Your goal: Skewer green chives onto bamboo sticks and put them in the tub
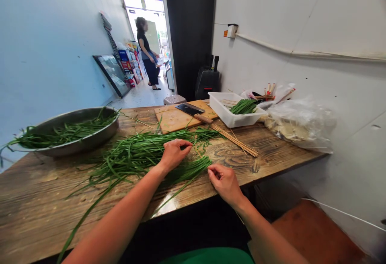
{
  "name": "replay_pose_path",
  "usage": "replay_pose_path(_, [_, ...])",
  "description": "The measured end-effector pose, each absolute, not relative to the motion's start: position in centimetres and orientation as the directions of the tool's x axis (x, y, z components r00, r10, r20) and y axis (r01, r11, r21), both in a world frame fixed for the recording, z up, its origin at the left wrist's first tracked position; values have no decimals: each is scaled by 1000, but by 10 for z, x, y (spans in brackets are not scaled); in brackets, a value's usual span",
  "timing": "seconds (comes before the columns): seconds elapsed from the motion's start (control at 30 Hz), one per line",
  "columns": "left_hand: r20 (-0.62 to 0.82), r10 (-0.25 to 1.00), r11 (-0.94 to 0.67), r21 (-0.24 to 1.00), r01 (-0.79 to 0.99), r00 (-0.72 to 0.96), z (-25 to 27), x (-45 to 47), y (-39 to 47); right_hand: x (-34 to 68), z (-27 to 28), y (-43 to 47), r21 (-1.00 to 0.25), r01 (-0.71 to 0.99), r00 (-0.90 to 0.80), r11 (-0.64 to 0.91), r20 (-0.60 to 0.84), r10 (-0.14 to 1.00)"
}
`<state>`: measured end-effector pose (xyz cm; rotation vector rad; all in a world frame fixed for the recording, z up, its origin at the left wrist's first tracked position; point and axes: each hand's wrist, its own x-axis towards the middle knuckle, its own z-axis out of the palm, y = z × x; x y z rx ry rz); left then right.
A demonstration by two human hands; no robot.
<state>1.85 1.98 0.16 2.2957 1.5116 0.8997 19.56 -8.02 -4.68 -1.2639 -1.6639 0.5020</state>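
Observation:
A loose heap of long green chives [126,157] lies across the wooden table [36,203]. Above its right end is my left hand [175,152], thumb and fingers pinched together; anything between them is too small to make out. Nearer to me a neater bundle of chives [193,170] points its even ends to the right. Beside those ends my right hand [224,180] is closed in a pinch, its fingertips at or almost at the stalks. What it pinches, if anything, I cannot make out. Thin wooden skewers [238,140] lie just beyond my right hand.
Behind the heap, a cleaver [188,110] rests on a cutting board [170,120]. A metal basin [81,145] of chives stands left. At right are a white plastic tub [244,121] holding chives and skewers, and a clear plastic bag [301,121]. A person [146,50] stands near the doorway.

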Motion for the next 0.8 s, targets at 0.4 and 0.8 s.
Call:
replay_pose_path(0.4, [147, 682, -680, 488, 548, 716, 19, 15, 6, 195, -49, -79, -770, 515, 7, 378, 444, 896])
replay_pose_path(0.8, [436, 766, -529, 10, 848, 472, 8, -2, 29, 194, -49, -81, -749, 547, -1, 374, 446, 895])
